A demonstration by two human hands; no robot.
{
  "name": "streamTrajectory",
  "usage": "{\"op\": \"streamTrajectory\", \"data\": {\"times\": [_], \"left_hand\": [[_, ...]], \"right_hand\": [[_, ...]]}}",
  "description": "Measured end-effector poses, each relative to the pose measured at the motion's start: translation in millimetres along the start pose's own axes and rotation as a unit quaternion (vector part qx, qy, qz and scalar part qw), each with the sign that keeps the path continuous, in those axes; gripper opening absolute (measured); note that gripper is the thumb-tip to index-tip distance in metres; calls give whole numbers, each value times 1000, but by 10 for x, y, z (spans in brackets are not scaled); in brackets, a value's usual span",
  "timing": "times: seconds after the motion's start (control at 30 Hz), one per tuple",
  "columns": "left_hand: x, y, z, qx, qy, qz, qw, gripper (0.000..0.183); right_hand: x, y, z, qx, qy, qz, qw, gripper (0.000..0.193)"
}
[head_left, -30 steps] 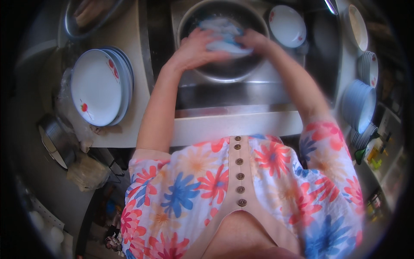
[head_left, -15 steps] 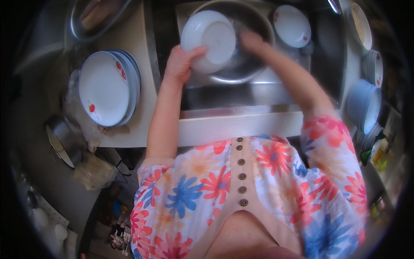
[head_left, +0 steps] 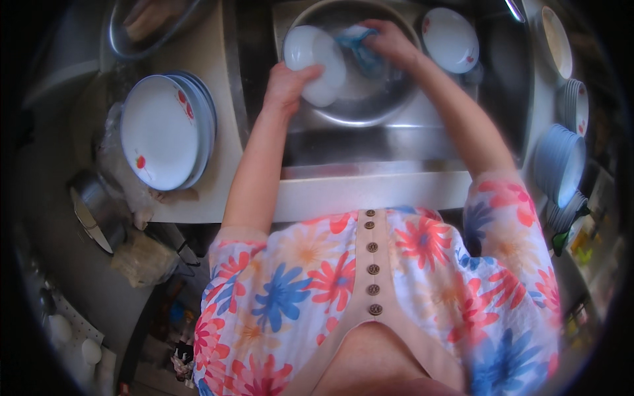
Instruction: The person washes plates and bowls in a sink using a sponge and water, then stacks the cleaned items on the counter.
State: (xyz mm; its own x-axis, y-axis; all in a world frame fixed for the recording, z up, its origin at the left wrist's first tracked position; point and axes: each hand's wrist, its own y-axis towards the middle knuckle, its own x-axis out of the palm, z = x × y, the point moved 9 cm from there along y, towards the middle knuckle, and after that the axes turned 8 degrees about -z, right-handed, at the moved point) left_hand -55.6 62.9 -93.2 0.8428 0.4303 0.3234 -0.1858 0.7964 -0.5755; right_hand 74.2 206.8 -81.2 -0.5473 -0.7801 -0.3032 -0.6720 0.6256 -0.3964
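My left hand (head_left: 290, 86) grips a white plate (head_left: 309, 49) by its near edge, with the thumb lying on it. The plate is tilted over the left side of a round metal basin (head_left: 360, 121). Closed around a blue-and-white cloth (head_left: 360, 41), my right hand (head_left: 391, 43) is just right of the plate, above the basin. A gap shows between cloth and plate. Inside the basin the surface looks grey and blurred.
A stack of white plates with red decoration (head_left: 158, 132) stands on the left counter. Behind the basin's right side leans another plate (head_left: 450, 41). Stacked bowls (head_left: 560, 165) line the right counter. A metal bowl (head_left: 119, 46) is at the far left.
The plate has turned more edge-on and moved slightly down. My right hand has risen from low in the basin, and the cloth in it now shows.
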Motion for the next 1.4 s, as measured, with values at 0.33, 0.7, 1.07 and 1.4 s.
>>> {"op": "streamTrajectory", "data": {"times": [0.33,0.7,1.07,1.4], "left_hand": [[136,83,-101,61,10,-78,995,46],[90,118,-230,-24,-190,-29,981,48],[173,100,-234,-16,-191,-64,979,49],[223,161,-249,4,-76,-85,994,48]], "right_hand": [[538,95,-616,-239,-128,133,953,29],[58,-19,443,59,-85,180,978,39],[279,-159,431,4,-377,-20,926,30],[373,-370,-626,-177,-156,105,966,25]]}}
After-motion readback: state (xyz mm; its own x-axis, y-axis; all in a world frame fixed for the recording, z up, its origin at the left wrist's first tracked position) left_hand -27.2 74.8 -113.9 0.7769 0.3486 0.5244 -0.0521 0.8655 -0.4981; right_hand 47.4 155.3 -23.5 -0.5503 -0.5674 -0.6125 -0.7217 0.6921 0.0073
